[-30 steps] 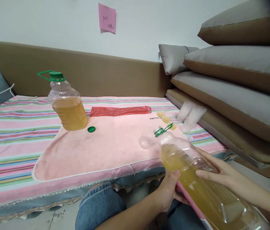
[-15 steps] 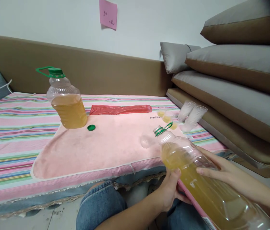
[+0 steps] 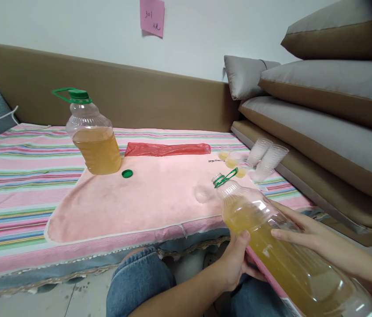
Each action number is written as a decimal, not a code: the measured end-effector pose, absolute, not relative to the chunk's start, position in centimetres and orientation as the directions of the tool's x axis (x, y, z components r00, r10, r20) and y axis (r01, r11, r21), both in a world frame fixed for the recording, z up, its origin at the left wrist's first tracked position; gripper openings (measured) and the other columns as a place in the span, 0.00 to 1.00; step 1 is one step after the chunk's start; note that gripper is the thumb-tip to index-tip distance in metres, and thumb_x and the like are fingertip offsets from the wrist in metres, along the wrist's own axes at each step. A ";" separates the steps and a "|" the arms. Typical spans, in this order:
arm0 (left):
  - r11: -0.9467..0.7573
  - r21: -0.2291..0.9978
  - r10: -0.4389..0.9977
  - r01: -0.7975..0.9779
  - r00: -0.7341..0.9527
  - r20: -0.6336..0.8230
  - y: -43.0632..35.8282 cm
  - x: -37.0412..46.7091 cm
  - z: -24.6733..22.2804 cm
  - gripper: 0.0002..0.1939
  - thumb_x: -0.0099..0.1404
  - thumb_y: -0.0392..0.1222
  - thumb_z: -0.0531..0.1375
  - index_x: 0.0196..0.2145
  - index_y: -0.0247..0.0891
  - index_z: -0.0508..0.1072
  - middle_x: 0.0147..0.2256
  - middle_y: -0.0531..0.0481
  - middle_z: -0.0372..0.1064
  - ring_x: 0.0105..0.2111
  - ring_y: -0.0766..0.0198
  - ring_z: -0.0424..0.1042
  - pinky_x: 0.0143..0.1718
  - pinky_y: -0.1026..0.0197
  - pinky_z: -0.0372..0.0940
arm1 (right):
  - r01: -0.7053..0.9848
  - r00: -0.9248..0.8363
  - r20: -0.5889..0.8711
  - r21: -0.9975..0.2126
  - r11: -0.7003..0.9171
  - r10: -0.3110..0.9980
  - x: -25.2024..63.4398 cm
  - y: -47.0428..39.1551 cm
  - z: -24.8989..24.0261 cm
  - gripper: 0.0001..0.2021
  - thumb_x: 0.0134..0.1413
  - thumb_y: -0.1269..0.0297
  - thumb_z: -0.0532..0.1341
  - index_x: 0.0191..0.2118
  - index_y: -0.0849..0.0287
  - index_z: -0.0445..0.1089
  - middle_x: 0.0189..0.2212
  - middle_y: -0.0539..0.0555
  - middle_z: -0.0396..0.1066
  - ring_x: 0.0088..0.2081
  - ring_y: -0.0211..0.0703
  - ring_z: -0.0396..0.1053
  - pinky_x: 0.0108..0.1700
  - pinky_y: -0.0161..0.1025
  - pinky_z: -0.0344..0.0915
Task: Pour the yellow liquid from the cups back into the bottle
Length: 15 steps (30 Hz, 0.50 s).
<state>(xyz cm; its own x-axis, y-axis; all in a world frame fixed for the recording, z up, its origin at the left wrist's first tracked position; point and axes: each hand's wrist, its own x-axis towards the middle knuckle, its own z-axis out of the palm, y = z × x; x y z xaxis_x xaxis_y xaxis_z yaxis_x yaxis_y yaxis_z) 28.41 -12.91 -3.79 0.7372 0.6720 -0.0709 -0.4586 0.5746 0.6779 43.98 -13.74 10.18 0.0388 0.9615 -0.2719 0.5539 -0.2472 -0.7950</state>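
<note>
A large clear plastic bottle (image 3: pixel 268 246) of yellow liquid lies tilted across my lap, its uncapped mouth with a green ring handle pointing up and to the left. My left hand (image 3: pixel 235 259) grips it from the near side, with the thumb on the wall and the fingers underneath. On the far side my right hand (image 3: pixel 301 233) is wrapped round the body, partly hidden behind it. Just beyond the bottle's mouth a clear plastic cup (image 3: pixel 203 193) stands on the pink mat (image 3: pixel 133 207); no liquid can be made out in it. Farther back are several cups (image 3: pixel 231 163) with yellow liquid.
A second bottle (image 3: pixel 101 149), capped in green, stands at the left near a loose green cap (image 3: pixel 127 174). Behind the mat lies a red plastic bag (image 3: pixel 169 149). Stacked cups (image 3: pixel 265 160) lie at the right, beside piled cushions (image 3: pixel 324 123).
The view has shifted slightly. Both hands keep the same hold on the tilted bottle, which stays nearly where it was.
</note>
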 end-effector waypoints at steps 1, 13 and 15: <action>0.577 0.679 0.669 -0.454 0.739 -0.074 -12.9 28.4 -3.8 0.60 0.45 0.81 0.57 0.67 0.43 0.53 0.64 0.31 0.59 0.53 0.35 0.71 0.42 0.38 0.72 | 0.556 0.038 -0.267 -0.795 -0.243 0.963 44.1 -13.7 10.1 0.44 0.46 0.46 0.68 0.69 0.50 0.56 0.68 0.51 0.56 0.67 0.59 0.55 0.67 0.49 0.54; 0.594 0.662 0.659 -0.456 0.748 -0.076 -13.0 28.6 -4.1 0.59 0.47 0.81 0.56 0.67 0.42 0.52 0.63 0.30 0.59 0.53 0.35 0.71 0.46 0.32 0.69 | 0.616 0.024 -0.297 -0.747 -0.248 0.954 44.3 -13.7 10.2 0.45 0.47 0.42 0.66 0.70 0.48 0.54 0.69 0.49 0.55 0.70 0.53 0.50 0.69 0.45 0.48; 0.596 0.659 0.658 -0.459 0.750 -0.072 -13.0 28.6 -4.2 0.60 0.45 0.82 0.56 0.67 0.43 0.52 0.64 0.30 0.58 0.53 0.34 0.71 0.46 0.31 0.68 | 0.607 0.017 -0.297 -0.756 -0.246 0.955 44.3 -13.6 10.1 0.45 0.47 0.42 0.66 0.69 0.48 0.54 0.69 0.49 0.55 0.69 0.54 0.51 0.69 0.45 0.50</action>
